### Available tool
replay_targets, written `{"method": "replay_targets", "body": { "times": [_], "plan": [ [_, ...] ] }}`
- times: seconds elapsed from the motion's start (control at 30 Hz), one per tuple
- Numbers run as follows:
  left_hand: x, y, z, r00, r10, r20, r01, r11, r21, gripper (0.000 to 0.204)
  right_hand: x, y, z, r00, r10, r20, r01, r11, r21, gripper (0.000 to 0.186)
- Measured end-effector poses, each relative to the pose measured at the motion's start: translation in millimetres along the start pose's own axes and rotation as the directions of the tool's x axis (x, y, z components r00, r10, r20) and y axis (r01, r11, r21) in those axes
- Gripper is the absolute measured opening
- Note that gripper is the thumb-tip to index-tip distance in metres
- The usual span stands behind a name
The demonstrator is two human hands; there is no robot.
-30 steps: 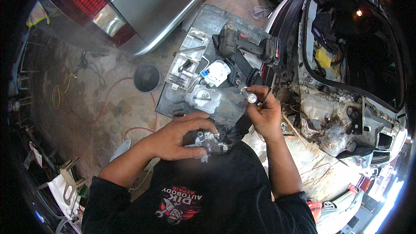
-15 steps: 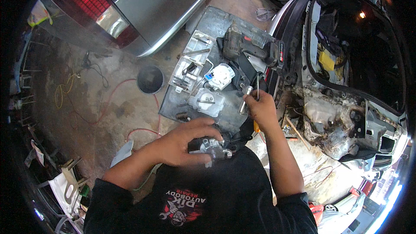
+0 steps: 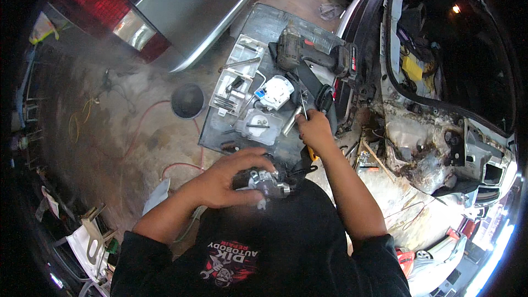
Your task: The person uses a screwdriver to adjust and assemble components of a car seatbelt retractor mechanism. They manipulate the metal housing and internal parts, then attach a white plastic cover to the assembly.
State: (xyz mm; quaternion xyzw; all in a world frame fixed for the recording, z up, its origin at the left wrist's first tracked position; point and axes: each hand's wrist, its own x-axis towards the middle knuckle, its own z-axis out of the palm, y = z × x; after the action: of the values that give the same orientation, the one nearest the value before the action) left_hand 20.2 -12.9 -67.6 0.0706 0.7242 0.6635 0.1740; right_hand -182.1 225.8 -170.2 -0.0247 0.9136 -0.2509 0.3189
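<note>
My left hand point(image 3: 228, 181) is curled around a metal mechanical assembly point(image 3: 264, 182) at my lap, just in front of my dark shirt. My right hand point(image 3: 317, 132) grips a slim metal tool with a yellow handle point(image 3: 313, 154); a silver cylinder point(image 3: 290, 125) is at its fingertips, over the dark work board point(image 3: 217, 137). On that board lie a white plastic housing point(image 3: 275, 93), a translucent plastic part point(image 3: 253, 126), a compartmented case point(image 3: 239, 55) with small tools and a cordless drill point(image 3: 291, 49).
A silver car's rear with tail light point(image 3: 93, 0) is at upper left. A stripped car body point(image 3: 418, 148) stands right. A dark bucket point(image 3: 187, 99), hoses point(image 3: 140, 121) and white panels point(image 3: 82, 247) are on the left.
My right hand has turned over and moved left along the board with the cylinder, now tilted lengthwise rather than end-on. My left hand stays around the assembly; the view has shifted slightly.
</note>
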Motion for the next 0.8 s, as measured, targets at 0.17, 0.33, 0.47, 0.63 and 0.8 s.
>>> {"method": "replay_targets", "body": {
  "times": [0.17, 0.33, 0.47, 0.63, 0.8],
  "plan": [
    [-1.3, -7.0, -2.1, 0.997, -0.05, -0.051, 0.042, 0.987, -0.153, 0.061, -11.4, -3.8, -7.6, 0.992, -0.108, -0.063, 0.104, 0.992, -0.075, 0.047],
    [-2.1, -22.1, -4.5, 0.992, -0.09, -0.093, 0.054, 0.943, -0.328, 0.062, -22.8, -19.8, -14.6, 0.977, -0.192, -0.092, 0.179, 0.975, -0.132, 0.032],
    [-2.4, -34.1, -2.0, 0.979, -0.189, -0.073, 0.111, 0.802, -0.587, 0.065, -23.7, -19.9, -17.7, 0.976, -0.193, -0.101, 0.18, 0.976, -0.126, 0.03],
    [-3.0, -35.6, -2.3, 0.947, -0.316, -0.064, 0.191, 0.71, -0.678, 0.073, -24.4, -25.3, -23.4, 0.967, -0.241, -0.087, 0.225, 0.962, -0.157, 0.033],
    [-0.4, -35.4, -4.8, 0.957, -0.288, -0.038, 0.183, 0.701, -0.689, 0.074, -23.7, -28.5, -23.0, 0.972, -0.233, -0.034, 0.225, 0.961, -0.163, 0.035]
  ]
}}
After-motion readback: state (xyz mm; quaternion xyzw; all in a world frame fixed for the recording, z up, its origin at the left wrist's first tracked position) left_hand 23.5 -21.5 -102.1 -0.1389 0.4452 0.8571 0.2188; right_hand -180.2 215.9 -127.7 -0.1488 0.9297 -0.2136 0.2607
